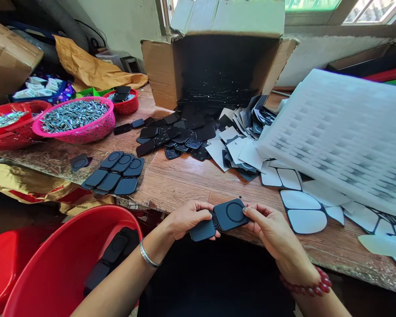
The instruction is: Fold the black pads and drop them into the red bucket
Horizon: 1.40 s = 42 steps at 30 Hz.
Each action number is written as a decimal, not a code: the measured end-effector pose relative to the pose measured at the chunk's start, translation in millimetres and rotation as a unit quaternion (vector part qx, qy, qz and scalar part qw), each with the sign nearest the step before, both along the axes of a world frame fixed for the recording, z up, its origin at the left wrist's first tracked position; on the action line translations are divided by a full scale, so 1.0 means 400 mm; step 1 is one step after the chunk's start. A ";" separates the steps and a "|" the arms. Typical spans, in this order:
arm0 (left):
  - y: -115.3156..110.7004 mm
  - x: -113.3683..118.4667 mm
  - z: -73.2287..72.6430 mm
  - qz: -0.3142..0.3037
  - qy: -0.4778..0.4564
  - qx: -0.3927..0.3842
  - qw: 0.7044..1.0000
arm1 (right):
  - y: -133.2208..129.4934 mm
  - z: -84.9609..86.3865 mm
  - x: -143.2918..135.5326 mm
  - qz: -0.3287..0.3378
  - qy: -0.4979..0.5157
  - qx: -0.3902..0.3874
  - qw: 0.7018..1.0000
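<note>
Both hands hold one black folding charger pad (230, 215), unfolded into two hinged panels, above the front edge of the table. The larger panel shows a raised ring. My left hand (188, 219) grips the pad near the hinge, its thumb on top and fingers underneath. At the far corner of the ringed panel, my right hand (267, 224) pinches it between thumb and fingers. To the left, several similar pads (115, 171) lie in neat rows on the wooden table (165, 187). Farther back is a loose heap of black panels (181, 132).
An open cardboard box (160, 72) stands behind the heap. White and black sheets (237, 145) and a stack of white trays (336, 141) lie at right. A pink basket (75, 135) of metal parts stands left. Below is a red tub (53, 264) with black pads inside.
</note>
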State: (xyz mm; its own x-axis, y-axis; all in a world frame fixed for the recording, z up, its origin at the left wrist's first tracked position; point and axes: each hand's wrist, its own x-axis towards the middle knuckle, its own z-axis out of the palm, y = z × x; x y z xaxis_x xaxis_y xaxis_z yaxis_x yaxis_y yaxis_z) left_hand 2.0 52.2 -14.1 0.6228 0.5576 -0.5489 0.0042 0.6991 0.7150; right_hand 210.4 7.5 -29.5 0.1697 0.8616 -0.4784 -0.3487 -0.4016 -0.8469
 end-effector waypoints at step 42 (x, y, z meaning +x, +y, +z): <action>-0.009 0.009 -0.005 0.054 0.070 0.038 0.995 | -0.013 -0.003 -0.017 0.003 -0.090 0.059 0.994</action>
State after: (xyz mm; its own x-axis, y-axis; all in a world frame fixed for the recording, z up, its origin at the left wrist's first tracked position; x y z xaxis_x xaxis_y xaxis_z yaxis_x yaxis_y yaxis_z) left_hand 5.6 48.5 -16.3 0.4783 0.6595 -0.5799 0.0354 0.6454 0.7631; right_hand 203.6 2.4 -30.5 0.2388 0.9107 -0.3371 -0.1855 -0.2980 -0.9364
